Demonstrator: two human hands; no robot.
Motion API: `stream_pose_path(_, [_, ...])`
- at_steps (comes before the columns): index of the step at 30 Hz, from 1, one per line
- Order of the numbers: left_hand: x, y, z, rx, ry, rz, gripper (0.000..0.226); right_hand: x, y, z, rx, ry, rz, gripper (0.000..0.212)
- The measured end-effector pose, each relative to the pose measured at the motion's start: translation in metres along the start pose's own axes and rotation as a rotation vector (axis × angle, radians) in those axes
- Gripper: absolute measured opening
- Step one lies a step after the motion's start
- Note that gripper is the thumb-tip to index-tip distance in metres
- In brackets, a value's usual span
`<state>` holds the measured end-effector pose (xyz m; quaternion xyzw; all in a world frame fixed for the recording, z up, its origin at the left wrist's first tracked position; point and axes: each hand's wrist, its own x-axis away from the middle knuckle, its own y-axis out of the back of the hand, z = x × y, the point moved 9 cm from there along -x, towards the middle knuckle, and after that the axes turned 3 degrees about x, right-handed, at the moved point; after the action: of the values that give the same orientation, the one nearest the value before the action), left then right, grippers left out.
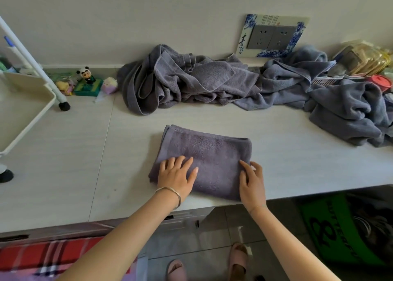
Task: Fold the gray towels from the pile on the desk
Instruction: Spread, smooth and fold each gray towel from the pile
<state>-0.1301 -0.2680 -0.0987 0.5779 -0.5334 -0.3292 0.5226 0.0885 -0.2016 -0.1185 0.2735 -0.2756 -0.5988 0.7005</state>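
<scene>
A gray towel (209,157), folded into a rectangle, lies flat near the front edge of the pale desk (85,153). My left hand (176,174) rests palm down on its near left part, fingers spread and straight. My right hand (252,180) touches the towel's right edge with straight fingers, thumb lying on the cloth. A pile of crumpled gray towels (191,80) sits at the back against the wall. More bluish-gray towels (340,106) spread to the right.
A white rack (25,102) with black feet stands at the left. Small toy figures (87,80) sit by the wall. A wall socket plate (274,36) is above the pile. Packets and a red lid (380,82) lie far right. The desk's front edge runs just below my hands.
</scene>
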Motion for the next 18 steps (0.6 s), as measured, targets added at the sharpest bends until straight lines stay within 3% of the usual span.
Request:
stream_pose_path(4, [-0.043,0.011,0.029,-0.013,0.141,0.028,0.049,0.021,-0.008,0.040,0.250,0.144,0.012,0.029])
stream_pose_path(8, [-0.070,0.024,0.044,0.036,0.181,0.072,0.042,0.052,-0.052,0.097,0.410,0.320,0.303,0.040])
stream_pose_path(11, [-0.075,0.018,0.036,0.067,0.075,0.152,0.043,0.068,-0.078,0.130,0.541,0.432,0.470,0.041])
stream_pose_path(15, [-0.063,0.017,0.033,0.120,-0.041,0.129,0.048,0.059,-0.092,0.136,0.331,0.329,0.778,0.039])
stream_pose_path(16, [-0.056,0.018,0.038,0.146,-0.029,0.080,0.052,0.047,-0.087,0.134,0.258,0.276,0.758,0.040])
stream_pose_path(18, [-0.038,0.018,0.054,0.184,0.037,0.006,0.070,0.006,-0.064,0.132,0.193,0.235,0.533,0.039])
